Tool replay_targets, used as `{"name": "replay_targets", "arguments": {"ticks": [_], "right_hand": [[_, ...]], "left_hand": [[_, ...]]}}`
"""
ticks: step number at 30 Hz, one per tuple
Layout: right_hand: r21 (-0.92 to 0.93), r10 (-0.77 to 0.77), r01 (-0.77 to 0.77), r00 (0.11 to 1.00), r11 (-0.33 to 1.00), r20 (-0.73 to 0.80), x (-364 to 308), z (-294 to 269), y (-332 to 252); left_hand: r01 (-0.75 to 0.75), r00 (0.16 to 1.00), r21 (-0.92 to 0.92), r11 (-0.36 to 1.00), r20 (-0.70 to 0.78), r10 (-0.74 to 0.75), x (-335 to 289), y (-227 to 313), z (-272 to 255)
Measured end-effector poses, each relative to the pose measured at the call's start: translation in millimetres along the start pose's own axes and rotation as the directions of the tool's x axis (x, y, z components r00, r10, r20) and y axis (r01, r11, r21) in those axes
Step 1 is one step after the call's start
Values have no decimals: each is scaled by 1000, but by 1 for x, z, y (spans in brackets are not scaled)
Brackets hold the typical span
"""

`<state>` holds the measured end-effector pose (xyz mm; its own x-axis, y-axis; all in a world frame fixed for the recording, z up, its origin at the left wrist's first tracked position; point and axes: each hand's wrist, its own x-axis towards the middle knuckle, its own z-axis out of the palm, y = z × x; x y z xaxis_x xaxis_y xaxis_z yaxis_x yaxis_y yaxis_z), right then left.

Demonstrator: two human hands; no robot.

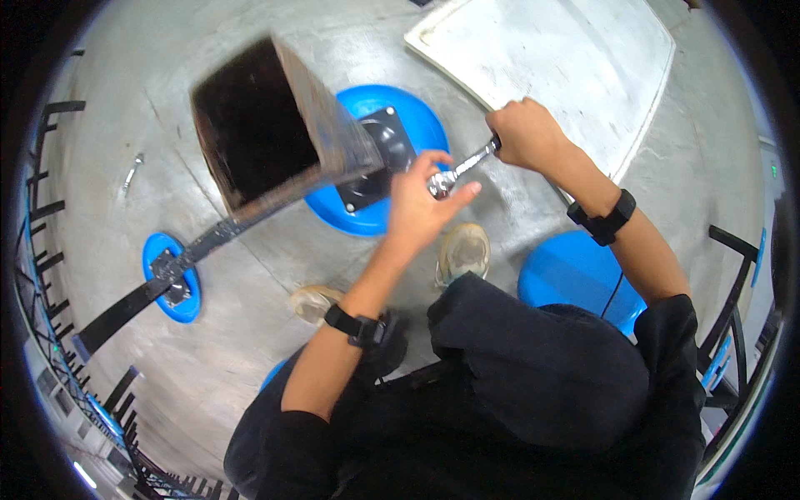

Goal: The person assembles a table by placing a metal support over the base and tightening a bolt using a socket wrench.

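My right hand (529, 133) is closed round the black-ended handle of a shiny ratchet wrench (475, 161). At the wrench's head, my left hand (419, 204) curls its fingers over it, thumb stretched along the near side. Just beyond is a black metal plate (389, 133) with light bolt heads at its corners, lying on a round blue seat (342, 218). A dark, square hollow post (333, 125) rises from the plate, its open end toward me. What the wrench head engages is hidden by my left hand.
A dark bar (125, 317) runs left from the post, past a smaller-looking blue disc (190, 304) with metal fittings. A spanner (132, 173) lies on the grey floor. A pale panel (550, 58) is at the far right, and a blue stool (562, 271) stands near my right side.
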<state>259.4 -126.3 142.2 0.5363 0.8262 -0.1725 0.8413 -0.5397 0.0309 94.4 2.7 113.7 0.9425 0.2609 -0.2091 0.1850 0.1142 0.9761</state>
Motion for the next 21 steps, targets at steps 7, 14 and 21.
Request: {"name": "replay_targets", "arguments": {"ticks": [7, 14, 21], "right_hand": [[44, -129, 121, 926, 992, 354, 12, -19, 7], [-26, -74, 94, 902, 995, 425, 20, -21, 4], [207, -374, 313, 815, 927, 443, 36, -24, 27]], "left_hand": [[45, 999, 800, 599, -39, -22, 6, 28, 28], [-33, 998, 911, 412, 54, -39, 24, 23, 29], [-43, 996, 934, 354, 70, -64, 28, 18, 17]]}}
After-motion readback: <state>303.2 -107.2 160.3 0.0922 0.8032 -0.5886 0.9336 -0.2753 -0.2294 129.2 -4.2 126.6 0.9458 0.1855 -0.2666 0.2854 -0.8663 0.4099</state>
